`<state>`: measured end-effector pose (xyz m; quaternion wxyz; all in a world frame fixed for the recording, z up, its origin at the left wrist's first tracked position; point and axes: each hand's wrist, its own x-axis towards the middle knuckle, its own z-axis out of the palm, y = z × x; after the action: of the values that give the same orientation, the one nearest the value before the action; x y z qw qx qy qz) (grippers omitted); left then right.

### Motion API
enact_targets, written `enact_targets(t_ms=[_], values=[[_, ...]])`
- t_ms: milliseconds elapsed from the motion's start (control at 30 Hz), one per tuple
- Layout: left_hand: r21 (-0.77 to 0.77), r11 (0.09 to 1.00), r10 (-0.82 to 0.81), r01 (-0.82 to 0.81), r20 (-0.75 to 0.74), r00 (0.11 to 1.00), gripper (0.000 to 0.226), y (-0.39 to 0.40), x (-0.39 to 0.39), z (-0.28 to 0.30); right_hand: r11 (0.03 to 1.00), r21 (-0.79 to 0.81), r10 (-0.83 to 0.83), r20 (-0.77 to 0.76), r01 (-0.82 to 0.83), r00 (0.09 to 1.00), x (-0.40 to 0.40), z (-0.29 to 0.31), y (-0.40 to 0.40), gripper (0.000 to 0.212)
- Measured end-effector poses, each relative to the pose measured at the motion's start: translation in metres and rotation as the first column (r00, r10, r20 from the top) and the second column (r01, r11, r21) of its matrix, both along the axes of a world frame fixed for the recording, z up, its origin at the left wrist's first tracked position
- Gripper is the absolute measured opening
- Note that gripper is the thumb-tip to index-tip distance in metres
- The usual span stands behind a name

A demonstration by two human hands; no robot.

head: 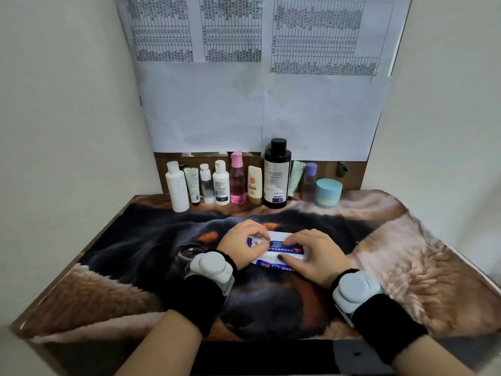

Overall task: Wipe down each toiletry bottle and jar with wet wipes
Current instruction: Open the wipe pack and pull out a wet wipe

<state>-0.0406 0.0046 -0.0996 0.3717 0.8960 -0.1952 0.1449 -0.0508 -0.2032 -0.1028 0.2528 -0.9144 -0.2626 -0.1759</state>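
Fingers [253, 234] of the left hand [241, 246] and right hand [315, 255] curled around and pinched a white-and-blue soft wet-wipe packet [279, 249] on the dog-print mat [135, 240]; beyond the fingertips stood a row of plastic toiletry bottles [238, 183] and a teal jar [328, 192].

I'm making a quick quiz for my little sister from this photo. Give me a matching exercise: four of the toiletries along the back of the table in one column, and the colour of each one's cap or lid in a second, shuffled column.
Things:
1. big dark bottle
2. bottle of pink liquid
3. round jar
4. small clear bottle beside the jar

Cap or lid colours:
A. purple
B. black
C. light blue
D. pink

Pairs: 1-B, 2-D, 3-C, 4-A
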Motion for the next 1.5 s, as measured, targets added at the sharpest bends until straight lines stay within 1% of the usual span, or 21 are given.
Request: enact_targets(t_ms=[100,200,233,333,467,600,700,833,1000,1100,1167,1233,1300,1400,1500], values=[[-0.034,0.999,-0.02,0.019,-0.034,0.999,0.023,-0.001,-0.001,0.0,0.999,0.022,-0.022,-0.03,0.023,0.999,-0.001,0.0,0.0,0.044],[-0.039,0.998,-0.043,0.041,-0.04,0.998,0.017,0.0,-0.002,0.0,0.998,0.056,-0.019,-0.042,0.021,0.999,-0.001,-0.001,-0.001,0.043],[-0.033,0.998,-0.049,0.047,-0.045,0.998,0.018,0.001,-0.002,0.001,0.997,0.068,-0.02,-0.049,0.023,0.999,0.0,-0.001,-0.001,0.041],[0.014,0.999,-0.035,0.036,-0.091,0.995,0.023,0.0,-0.002,0.002,0.995,0.095,-0.039,-0.052,0.044,0.998,-0.001,0.0,-0.001,0.025],[-0.131,0.99,0.039,-0.057,-0.134,0.99,0.013,0.0,0.001,0.0,0.984,0.148,-0.095,-0.036,0.1,0.995,-0.003,0.002,-0.003,0.02],[-0.188,0.976,0.085,-0.106,-0.115,0.99,0.004,0.0,0.001,0.001,0.975,0.176,-0.136,-0.012,0.136,0.991,-0.003,0.004,-0.006,0.022],[-0.218,0.97,0.088,-0.108,-0.101,0.991,0.003,0.001,0.002,0.0,0.971,0.196,-0.142,-0.002,0.139,0.99,-0.004,0.007,-0.005,0.02],[-0.214,0.971,0.088,-0.108,-0.102,0.991,0.003,0.002,0.004,-0.001,0.978,0.171,-0.121,-0.014,0.122,0.993,-0.006,0.007,-0.005,0.017],[-0.223,0.968,0.099,-0.118,-0.095,0.991,0.004,0.003,0.005,-0.002,0.949,0.296,-0.132,0.068,0.106,0.989,-0.006,0.01,-0.004,0.026],[-0.245,0.961,0.113,-0.131,-0.086,0.99,0.005,0.003,0.006,-0.003,0.942,0.324,-0.146,0.147,0.092,0.978,-0.012,0.014,-0.003,0.022],[-0.263,0.954,0.13,-0.143,-0.066,0.989,0.006,0.003,0.007,-0.004,0.942,0.331,-0.124,0.196,0.054,0.973,-0.015,0.018,-0.001,0.02],[-0.272,0.948,0.16,-0.162,-0.03,0.987,0.007,0.004,0.007,-0.004,0.952,0.306,-0.087,0.205,0.021,0.975,-0.017,0.018,0.0,0.019],[-0.281,0.943,0.188,-0.179,0.005,0.982,0.007,0.006,0.008,-0.004,0.973,0.229,-0.038,0.168,-0.002,0.985,-0.018,0.018,0.002,0.02],[-0.317,0.93,0.207,-0.187,0.028,0.978,0.01,0.008,0.007,-0.002,0.998,0.057,0.033,0.065,-0.037,0.997,-0.015,0.016,0.008,0.026],[-0.335,0.921,0.224,-0.198,0.041,0.974,0.019,0.008,0.005,0.001,0.997,-0.064,0.047,-0.059,-0.051,0.997,-0.007,0.019,0.015,0.036]])
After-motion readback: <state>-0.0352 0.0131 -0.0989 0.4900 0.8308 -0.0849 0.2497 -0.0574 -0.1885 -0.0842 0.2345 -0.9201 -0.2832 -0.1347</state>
